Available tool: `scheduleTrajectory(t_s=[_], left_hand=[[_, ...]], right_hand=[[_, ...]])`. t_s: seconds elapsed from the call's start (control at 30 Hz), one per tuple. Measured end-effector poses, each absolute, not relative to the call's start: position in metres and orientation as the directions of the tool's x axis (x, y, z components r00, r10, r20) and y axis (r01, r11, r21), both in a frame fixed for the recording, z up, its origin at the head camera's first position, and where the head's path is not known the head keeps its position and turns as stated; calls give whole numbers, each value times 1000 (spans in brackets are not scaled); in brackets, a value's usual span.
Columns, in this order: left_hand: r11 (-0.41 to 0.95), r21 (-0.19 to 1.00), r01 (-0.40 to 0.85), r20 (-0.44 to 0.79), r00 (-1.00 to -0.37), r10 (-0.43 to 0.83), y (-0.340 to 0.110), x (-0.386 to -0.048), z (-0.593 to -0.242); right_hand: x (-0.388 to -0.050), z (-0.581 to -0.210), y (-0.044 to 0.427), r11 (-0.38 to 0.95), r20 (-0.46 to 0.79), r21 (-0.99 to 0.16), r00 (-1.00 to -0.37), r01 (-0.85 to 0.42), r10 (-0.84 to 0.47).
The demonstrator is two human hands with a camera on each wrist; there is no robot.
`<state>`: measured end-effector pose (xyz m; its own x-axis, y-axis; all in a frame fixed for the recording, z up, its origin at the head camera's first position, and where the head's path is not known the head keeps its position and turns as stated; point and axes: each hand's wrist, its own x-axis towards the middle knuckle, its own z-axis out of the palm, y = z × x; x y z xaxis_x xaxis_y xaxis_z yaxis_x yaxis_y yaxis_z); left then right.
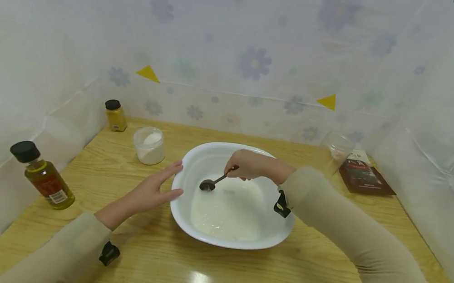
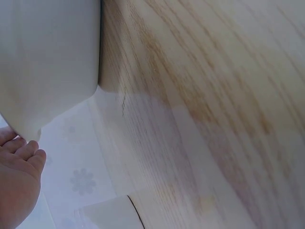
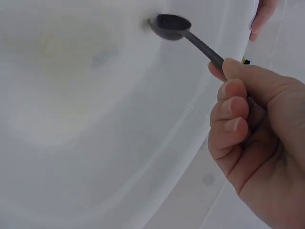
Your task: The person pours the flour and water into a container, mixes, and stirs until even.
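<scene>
- I am observing the wide white rounded basin (image 1: 182, 205), seemingly plastic, sitting on the wood-grain table (image 1: 150, 257) and holding a shallow pool of pale cloudy liquid (image 1: 223, 218).
- Grip, right: the right hand (image 1: 249, 163) is pinching the small dark round-bowled spoon (image 1: 207, 185) by its handle; the spoon is hanging inside the basin, toward its left wall. Whether it is carrying anything, or touching liquid, I cannot tell.
- Grip, left: the left hand (image 1: 148, 193) is clasping nothing; its spread fingers are touching the basin's left rim.
- Hazard 1: the pinch is looking light. A slick handle could be letting the spoon roll, tipping any contents into one spot.
- Hazard 2: only the basin's left side is getting support. A hard push of the spoon against a wall could be sliding it, with liquid slopping.
- Hazard 3: the black wrist strap (image 1: 282, 204) is hanging over the basin's right side; a dropping forearm could be dipping it.
- Hazard 4: the clear round jar of white powder (image 1: 150, 147) is standing left of the basin, near the left fingertips; a careless sweep could be toppling it.
</scene>
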<state>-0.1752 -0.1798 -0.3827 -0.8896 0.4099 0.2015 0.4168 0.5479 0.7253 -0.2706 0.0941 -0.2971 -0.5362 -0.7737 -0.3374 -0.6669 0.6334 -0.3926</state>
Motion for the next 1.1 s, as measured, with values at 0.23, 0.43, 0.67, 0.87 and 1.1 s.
scheduleTrajectory(t_s=[0.23, 0.43, 0.67, 0.87, 1.1], left_hand=[[551, 724, 416, 196, -889, 413, -180, -175, -382], [560, 715, 418, 197, -889, 413, -180, -175, -382], [574, 707, 412, 192, -894, 406, -181, -174, -381], [572, 710, 410, 188, -894, 408, -180, -174, -381], [578, 710, 402, 177, -897, 405, -179, -173, -380]], right_hand=[[-245, -292, 92, 589, -484, -425, -378, -687, -789], [-249, -285, 118, 573, -436, -320, -419, -755, -796], [-246, -290, 135, 552, -296, -354, -469, -755, -832], [-233, -289, 138, 563, -428, -463, -384, -684, -818], [-235, -293, 140, 548, -307, -411, -456, -728, -835]])
